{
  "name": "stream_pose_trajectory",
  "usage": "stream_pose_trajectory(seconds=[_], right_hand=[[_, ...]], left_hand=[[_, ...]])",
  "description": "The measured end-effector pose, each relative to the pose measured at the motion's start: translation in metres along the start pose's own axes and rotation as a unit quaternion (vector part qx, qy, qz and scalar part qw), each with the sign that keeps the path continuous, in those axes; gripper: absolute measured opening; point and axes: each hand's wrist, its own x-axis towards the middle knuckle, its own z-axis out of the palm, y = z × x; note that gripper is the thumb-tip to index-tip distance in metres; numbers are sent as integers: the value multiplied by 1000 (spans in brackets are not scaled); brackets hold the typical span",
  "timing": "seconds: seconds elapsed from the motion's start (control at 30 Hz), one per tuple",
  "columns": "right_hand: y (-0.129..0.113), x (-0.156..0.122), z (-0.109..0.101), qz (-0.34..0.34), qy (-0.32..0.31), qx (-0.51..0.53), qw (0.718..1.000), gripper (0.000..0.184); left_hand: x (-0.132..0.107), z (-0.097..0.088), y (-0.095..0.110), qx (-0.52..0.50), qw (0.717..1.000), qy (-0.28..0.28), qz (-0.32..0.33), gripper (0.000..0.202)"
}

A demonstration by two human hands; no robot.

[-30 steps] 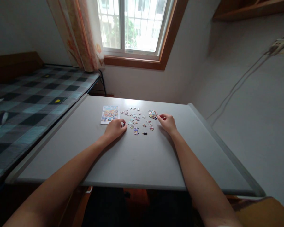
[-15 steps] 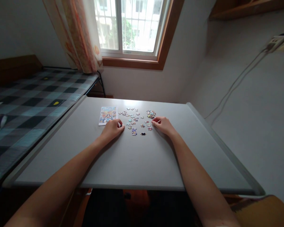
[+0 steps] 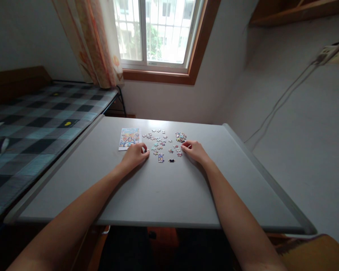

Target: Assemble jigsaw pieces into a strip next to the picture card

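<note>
My left hand (image 3: 135, 153) rests on the table beside the picture sheet (image 3: 129, 136), its thumb and fingers pinched on a small dark puzzle piece (image 3: 145, 150). Across from it, my right hand (image 3: 195, 151) has thumb and fingertips together at the right edge of the loose pieces; what they hold, if anything, is too small to make out. Scattered puzzle pieces (image 3: 158, 139) lie between the hands. A heap of pieces (image 3: 181, 137) sits just beyond my right fingertips. Nearer to me are a small joined block of pieces (image 3: 161, 158) and a black piece (image 3: 171, 160).
The white table (image 3: 158, 199) has raised rims along its left and right sides. A bed with a checked mattress (image 3: 51, 116) stands at the left. Behind are a curtain (image 3: 97, 45) and a window (image 3: 166, 34); cables (image 3: 282, 96) hang on the right wall.
The whole view has shifted very slightly. Both hands keep the same places and finger poses, and the pieces lie as before.
</note>
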Motion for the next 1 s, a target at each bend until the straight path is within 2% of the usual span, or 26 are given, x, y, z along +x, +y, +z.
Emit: stream_pose_trajectory(seconds=[0.3,0.47,0.63,0.73,0.87,1.0], right_hand=[[-1,-1,1,-17,11,-14,1000,17],[-19,4,9,-77,29,14,997,13],[-56,31,25,-144,-28,7,989,11],[-75,53,39,-163,-62,-43,984,14],[-90,74,57,-138,-66,-122,981,18],[-94,83,66,-115,-64,-158,979,20]], left_hand=[[0,2,-3,-4,1000,7,11,15],[1,1,-2,-3,1000,5,3,14],[1,1,0,-1,1000,2,-3,15],[3,0,-1,-6,1000,18,-9,16],[4,-4,-1,-2,998,54,-20,18],[2,-8,4,10,998,65,-19,21]])
